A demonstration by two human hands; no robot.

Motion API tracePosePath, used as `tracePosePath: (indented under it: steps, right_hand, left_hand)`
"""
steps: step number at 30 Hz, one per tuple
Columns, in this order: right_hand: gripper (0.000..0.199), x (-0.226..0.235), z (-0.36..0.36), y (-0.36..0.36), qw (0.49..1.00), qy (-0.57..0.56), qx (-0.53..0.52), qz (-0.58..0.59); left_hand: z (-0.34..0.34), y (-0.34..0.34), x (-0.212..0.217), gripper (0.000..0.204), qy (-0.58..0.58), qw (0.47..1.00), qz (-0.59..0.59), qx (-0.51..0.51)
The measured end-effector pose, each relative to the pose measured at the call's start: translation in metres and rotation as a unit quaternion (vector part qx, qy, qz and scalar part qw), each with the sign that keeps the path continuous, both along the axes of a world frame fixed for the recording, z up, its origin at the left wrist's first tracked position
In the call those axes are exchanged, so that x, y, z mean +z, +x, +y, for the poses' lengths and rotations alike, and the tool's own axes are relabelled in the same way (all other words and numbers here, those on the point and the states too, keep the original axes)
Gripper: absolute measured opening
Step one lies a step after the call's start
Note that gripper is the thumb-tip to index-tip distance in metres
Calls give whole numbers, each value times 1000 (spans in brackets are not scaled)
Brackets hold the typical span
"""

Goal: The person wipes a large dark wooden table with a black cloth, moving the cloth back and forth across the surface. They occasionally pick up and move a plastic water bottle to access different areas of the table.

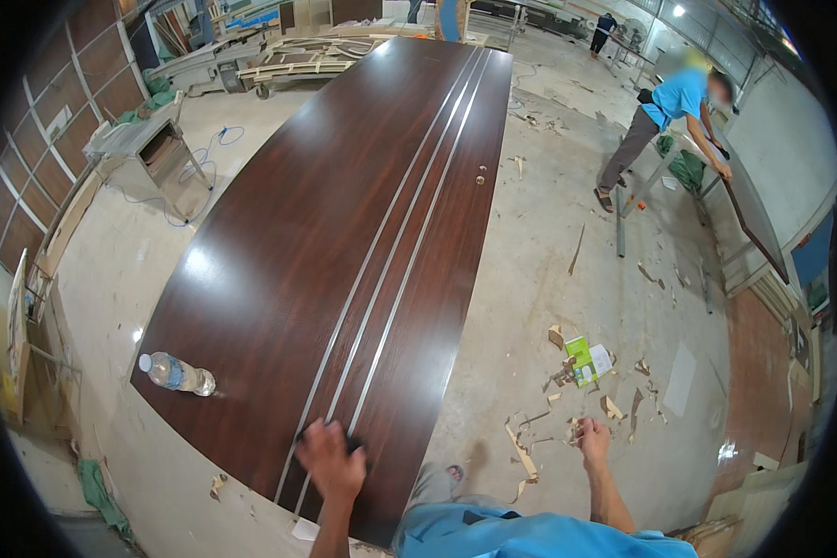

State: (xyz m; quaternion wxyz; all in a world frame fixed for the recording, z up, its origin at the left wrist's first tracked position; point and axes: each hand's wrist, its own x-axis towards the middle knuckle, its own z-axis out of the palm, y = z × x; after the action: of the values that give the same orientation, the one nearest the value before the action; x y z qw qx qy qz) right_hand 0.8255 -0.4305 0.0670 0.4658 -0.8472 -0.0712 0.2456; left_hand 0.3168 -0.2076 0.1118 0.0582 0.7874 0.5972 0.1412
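A long dark-brown wooden door panel (279, 232) with three thin silver strips lies flat before me. My left hand (333, 462) is over its near end, by the strips, fingers bent around a small black object (355, 452) mostly hidden beneath the palm; its kind I cannot make out. Off the panel's right side, my right hand (593, 441) hangs above the floor with its fingers closed. Whatever is in those fingers, if anything, is too small to name. A clear plastic water bottle (179, 374) rests on its side at the panel's near left corner.
Wood scraps (523, 453) and a green-and-white packet (588, 361) litter the floor to the right. A co-worker (674, 107) in a blue shirt bends over another panel (751, 219) at the far right. A grey table (139, 139) stands at left, with a blue hose (195, 167) near it.
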Motion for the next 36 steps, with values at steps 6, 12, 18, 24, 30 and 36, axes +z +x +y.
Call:
tracePosePath:
  steps: [6,12,18,24,30,36]
  right_hand:
    - [29,-64,23,20,974,-192,117,-30]
    - [30,-65,124,115,955,-210,202,-50]
    - [25,-28,270,260,984,-110,139,-25]
    - [22,-6,401,347,987,-108,101,65]
    - [29,-38,509,461,950,-220,219,-30]
    - [37,-54,658,652,917,-264,281,-101]
  left_hand:
    - [-54,-25,-18,77,-32,930,182,317]
    - [122,97,-15,82,31,956,86,279]
    - [412,304,3,81,40,994,3,102]
    - [654,518,-13,79,128,990,-30,41]
    - [884,746,-25,80,56,998,-24,12]
    - [944,873,-27,80,129,978,-137,-94]
